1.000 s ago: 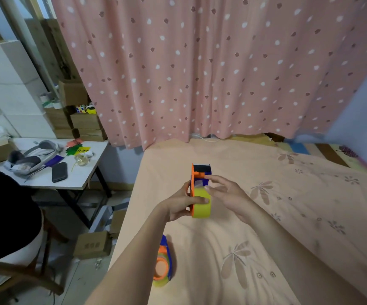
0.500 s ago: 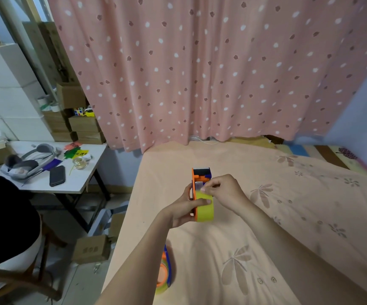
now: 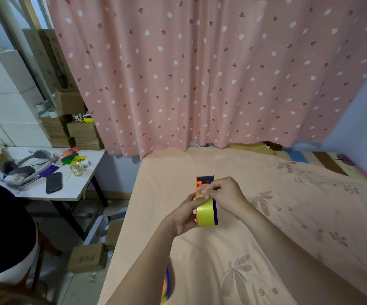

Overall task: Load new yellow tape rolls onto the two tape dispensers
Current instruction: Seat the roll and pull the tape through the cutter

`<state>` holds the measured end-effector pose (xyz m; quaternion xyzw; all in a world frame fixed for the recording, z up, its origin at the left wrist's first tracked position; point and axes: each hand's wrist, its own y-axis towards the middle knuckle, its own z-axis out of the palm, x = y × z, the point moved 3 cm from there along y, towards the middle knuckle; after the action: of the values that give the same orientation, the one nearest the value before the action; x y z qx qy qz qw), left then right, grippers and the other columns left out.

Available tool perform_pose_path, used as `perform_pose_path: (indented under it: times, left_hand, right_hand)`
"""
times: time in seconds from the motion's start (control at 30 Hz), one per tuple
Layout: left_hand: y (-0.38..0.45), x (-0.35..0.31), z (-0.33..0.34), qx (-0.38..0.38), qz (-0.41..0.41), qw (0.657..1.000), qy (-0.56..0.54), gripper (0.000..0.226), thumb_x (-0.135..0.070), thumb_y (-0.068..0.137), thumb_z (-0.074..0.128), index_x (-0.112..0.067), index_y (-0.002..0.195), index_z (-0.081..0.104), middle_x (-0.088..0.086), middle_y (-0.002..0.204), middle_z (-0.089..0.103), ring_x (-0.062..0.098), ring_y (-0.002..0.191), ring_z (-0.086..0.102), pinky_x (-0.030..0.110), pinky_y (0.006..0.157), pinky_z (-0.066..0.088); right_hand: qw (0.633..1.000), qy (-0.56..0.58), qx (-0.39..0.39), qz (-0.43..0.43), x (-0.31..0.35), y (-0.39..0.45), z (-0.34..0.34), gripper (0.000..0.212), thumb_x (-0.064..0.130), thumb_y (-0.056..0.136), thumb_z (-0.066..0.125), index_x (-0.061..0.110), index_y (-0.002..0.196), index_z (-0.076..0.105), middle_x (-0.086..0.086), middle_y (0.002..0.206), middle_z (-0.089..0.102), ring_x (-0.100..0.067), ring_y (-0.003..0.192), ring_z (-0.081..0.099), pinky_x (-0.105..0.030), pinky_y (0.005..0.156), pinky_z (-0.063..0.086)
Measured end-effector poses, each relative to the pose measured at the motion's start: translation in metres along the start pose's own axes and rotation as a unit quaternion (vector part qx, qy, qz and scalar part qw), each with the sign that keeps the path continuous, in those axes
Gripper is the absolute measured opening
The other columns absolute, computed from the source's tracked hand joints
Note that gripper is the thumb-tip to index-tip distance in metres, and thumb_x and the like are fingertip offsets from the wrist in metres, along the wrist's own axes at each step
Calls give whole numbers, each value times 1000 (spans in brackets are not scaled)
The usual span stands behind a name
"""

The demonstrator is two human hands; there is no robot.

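Peach floral bed: left hand grips orange-and-blue plastic tape dispenser, yellow tape roll seated; right hand pinches its tape end, threading unfinished. Second dispenser appears loaded.

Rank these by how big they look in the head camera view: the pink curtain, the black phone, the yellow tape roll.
1. Pink curtain, by far the largest.
2. Yellow tape roll.
3. Black phone.
The roll and phone look close in size, and the roll is nearer the camera, so their order is unsure.

Second dispenser behind left forearm
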<state>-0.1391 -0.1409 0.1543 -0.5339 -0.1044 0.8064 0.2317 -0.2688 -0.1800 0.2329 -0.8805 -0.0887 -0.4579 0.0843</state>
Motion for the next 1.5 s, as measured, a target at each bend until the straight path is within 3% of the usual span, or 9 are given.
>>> perform_pose_path:
  times: [0.27,0.37,0.47,0.67,0.8,0.9,1.17,1.33,1.5]
  left_hand:
    - [-2,-3,5,4,27,999,-17,83,-12,73,77,-17,147,41,19,135,57,30,111,61,43,89,53]
    - [-3,0,4,7,33,999,-6,92,-3,68,77,-18,149,36,14,131,54,28,112,59,41,90,53]
    - [-4,0,1,10,31,999,-16,99,1,66,77,-23,150,31,11,131,51,25,111,58,39,85,56]
    - [-6,-22,14,28,10,999,30,71,-52,76,77,-32,138,49,2,129,63,17,103,70,38,78,59]
    - [-5,-25,12,-2,15,1000,22,62,-44,76,75,-26,129,49,0,114,66,16,92,70,34,72,59]
    - [-5,-24,9,-31,21,999,36,74,-34,73,75,-24,138,41,1,114,64,19,92,67,33,72,57]
    - [-5,-10,12,-8,43,998,52,92,-10,68,77,-26,148,33,9,140,52,23,110,61,39,93,53]
    - [-5,-7,12,12,35,999,13,90,-4,68,76,-25,147,36,12,138,51,25,110,60,33,80,56]
    - [-6,-5,8,8,41,999,4,92,-2,68,77,-25,146,35,14,140,49,26,114,58,41,90,55]
  right_hand:
    - [998,44,-43,12,11,13,-17,11,11,86,75,9,76,76,-2,68,71,-16,65,68,-28,68,56]
    - [994,102,-27,25,13,15,-17,17,1,92,67,4,75,70,-14,77,73,-29,64,73,-37,66,64]
    - [990,139,-17,18,16,13,-14,19,-1,93,66,4,74,68,-19,90,70,-26,62,72,-31,57,63]
    - [994,106,-21,-4,28,13,-16,7,7,89,72,2,84,74,-17,92,76,-36,86,74,-47,82,62]
    - [990,135,-32,20,34,13,-22,14,1,90,69,4,76,71,-15,78,72,-35,71,76,-39,67,65]
    - [989,123,-75,34,29,18,-27,15,2,91,68,4,77,71,-12,72,73,-35,72,77,-41,72,65]
    - [983,88,-146,73,16,35,-43,20,0,88,67,6,70,70,-6,69,73,-29,58,75,-36,67,65]
    - [985,40,-156,68,14,42,-47,31,7,85,75,20,58,68,10,72,66,-16,60,69,-38,74,64]
    - [982,26,-170,72,14,43,-49,27,8,85,72,6,58,69,-14,75,73,-36,73,73,-38,78,62]
